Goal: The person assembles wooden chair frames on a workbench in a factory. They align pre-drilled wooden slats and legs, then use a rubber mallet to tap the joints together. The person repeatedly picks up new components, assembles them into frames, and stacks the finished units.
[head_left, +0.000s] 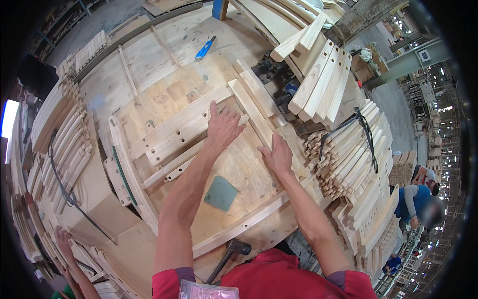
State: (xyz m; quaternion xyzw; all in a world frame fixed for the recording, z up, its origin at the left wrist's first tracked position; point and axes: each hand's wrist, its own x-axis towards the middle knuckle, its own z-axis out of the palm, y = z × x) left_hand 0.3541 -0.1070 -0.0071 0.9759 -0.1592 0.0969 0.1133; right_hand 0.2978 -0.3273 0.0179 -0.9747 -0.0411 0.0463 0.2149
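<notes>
Head view: flat hands [224, 127] on pale slats [181, 130]

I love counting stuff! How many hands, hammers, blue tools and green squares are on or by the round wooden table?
Person's own hands: 2, the left hand and the right hand
Another person's hand: 1
Hammer: 1
Blue tool: 1
Green square: 1
Total: 6

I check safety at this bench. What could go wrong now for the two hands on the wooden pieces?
The left hand lies flat on drilled slats, and the right hand presses a wooden bar; a slipping piece might pinch fingers. The hammer lies at the bench edge near the body and could fall.
</notes>
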